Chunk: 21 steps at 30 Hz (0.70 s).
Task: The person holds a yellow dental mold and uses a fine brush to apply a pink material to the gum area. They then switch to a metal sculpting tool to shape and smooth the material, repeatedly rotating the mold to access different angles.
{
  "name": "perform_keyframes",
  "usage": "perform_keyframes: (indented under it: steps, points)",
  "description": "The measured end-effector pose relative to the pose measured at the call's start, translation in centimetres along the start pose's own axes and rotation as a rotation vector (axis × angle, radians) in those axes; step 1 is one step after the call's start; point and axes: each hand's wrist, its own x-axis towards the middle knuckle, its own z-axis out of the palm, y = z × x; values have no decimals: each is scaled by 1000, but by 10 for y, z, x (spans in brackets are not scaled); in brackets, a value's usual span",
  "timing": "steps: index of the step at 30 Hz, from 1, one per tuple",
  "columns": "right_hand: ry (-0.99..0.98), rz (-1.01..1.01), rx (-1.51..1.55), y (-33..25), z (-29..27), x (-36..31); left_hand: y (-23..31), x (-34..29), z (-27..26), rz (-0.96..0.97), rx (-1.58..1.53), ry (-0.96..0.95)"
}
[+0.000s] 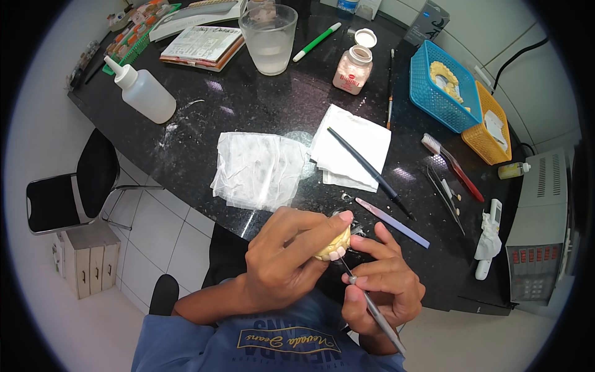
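A small yellowish dental model (333, 245) with pale teeth sits pinched above the counter's edge; a slim metal instrument (372, 307) slants against it.

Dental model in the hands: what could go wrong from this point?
1. The left hand holds the dental model by the fingertips, off the table; a slip could drop it to the floor.
2. The right hand works a thin metal tool close to the left fingers; it could jab them or chip the model's teeth.
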Motion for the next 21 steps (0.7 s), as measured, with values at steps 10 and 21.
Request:
perform_keyframes:
  steps: [10,21]
  points:
    - [-16,11,-13,-1,0,1,1,0,-1,-11,-20,-5]
    - [-14,-6,-20,-1,-1,1,-1,0,0,-2,-21,-3]
